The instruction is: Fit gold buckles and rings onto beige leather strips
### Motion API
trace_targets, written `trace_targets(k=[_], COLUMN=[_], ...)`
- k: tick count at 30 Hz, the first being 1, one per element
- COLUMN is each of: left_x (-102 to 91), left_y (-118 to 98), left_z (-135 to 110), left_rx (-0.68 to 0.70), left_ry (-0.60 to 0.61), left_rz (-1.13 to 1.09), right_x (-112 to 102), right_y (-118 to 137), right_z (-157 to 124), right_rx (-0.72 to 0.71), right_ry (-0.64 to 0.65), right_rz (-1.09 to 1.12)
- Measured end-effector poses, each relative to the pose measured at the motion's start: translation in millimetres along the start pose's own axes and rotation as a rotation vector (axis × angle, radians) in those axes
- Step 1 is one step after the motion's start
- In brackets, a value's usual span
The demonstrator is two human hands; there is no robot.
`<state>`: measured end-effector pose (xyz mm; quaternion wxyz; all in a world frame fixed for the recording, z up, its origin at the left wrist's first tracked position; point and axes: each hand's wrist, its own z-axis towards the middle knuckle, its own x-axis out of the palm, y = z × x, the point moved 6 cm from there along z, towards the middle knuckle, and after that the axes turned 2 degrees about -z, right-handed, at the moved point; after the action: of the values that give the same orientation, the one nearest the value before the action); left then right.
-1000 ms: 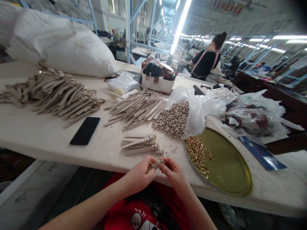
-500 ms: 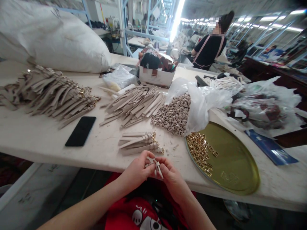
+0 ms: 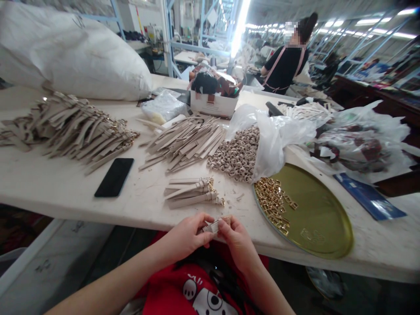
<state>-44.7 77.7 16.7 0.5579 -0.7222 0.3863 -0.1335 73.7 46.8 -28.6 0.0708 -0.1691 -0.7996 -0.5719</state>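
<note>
My left hand (image 3: 188,236) and my right hand (image 3: 236,240) meet at the table's near edge, both pinched on one small beige strap piece (image 3: 212,226) held between their fingertips. Just beyond them lies a small pile of finished beige straps with gold buckles (image 3: 192,192). To the right, gold buckles (image 3: 273,202) lie on a round brass-coloured tray (image 3: 320,223). A heap of small beige loops (image 3: 236,155) spills from a white plastic bag (image 3: 278,140).
A black phone (image 3: 114,176) lies left of centre on the white table (image 3: 49,183). Loose beige strips (image 3: 185,142) and a larger strap pile (image 3: 68,129) lie farther back, with a big white sack (image 3: 72,54) and a cardboard box (image 3: 214,103). Another person (image 3: 285,63) stands far behind.
The strap piece, held upright between my fingers half a second ago, now lies flatter between both pinches. My hands stay together at the table edge; the view has shifted slightly.
</note>
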Motion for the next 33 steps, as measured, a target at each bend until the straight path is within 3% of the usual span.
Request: trace_targets(k=[3, 8, 13, 20, 23, 26, 30, 33], left_x=[1.0, 9.1, 14.7, 17.1, 27.8, 31.7, 23.4, 13.3], left_y=[-2.1, 3.6, 14.8, 26.2, 27.6, 29.9, 27.4, 21.8], left_z=[-8.0, -16.3, -26.5, -33.8, -32.3, -28.3, -24.9, -22.4], left_rx=[-0.003, -0.038, -0.136, -0.181, -0.139, -0.132, -0.127, -0.115], left_ry=[-0.01, 0.06, 0.18, 0.153, 0.203, 0.16, 0.111, 0.122], left_rz=[0.011, -0.097, -0.304, -0.351, -0.38, -0.428, -0.377, -0.285], right_x=[-0.4, 8.1, 6.4, 15.7, 16.7, 14.9, 13.8, 20.6], right_y=[4.3, 3.2, 3.8, 7.2, 7.8, 2.9, -7.0, -8.0], right_z=[-6.2, -20.8, -32.8, -48.8, -53.8, -52.8, -46.5, -41.1], right_rx=[-0.119, -0.149, -0.241, -0.29, -0.293, -0.281, -0.263, -0.322], right_ry=[-0.075, 0.108, 0.111, 0.226, 0.26, 0.191, 0.031, 0.017], right_rz=[-0.143, -0.389, -0.597, -0.794, -0.806, -0.706, -0.544, -0.569])
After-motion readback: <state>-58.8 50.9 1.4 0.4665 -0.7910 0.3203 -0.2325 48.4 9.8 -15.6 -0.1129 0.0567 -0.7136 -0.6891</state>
